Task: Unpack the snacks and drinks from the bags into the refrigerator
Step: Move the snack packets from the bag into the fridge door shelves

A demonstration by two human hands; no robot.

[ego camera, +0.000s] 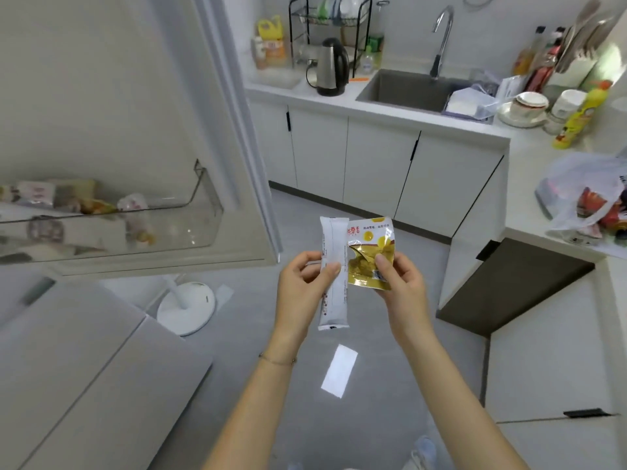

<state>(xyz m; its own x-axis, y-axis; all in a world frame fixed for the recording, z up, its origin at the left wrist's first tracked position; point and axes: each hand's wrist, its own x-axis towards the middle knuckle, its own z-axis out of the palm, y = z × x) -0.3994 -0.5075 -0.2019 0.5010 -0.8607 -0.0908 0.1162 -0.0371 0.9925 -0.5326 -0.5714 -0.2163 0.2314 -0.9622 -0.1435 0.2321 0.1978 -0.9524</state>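
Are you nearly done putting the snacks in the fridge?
About partway. Done: several snack packets sit in the fridge's door shelf. In hand: the left hand pinches a white packet, the right hand a gold packet. Left: the plastic bag on the counter has colourful packets inside.

Long packet (pixel 334 276): white, small dark print. Square packet (pixel 371 256): gold, yellow discs, red characters (barcode patch white). Bag (pixel 570 174), 3 o'clock: translucent white, red contents.
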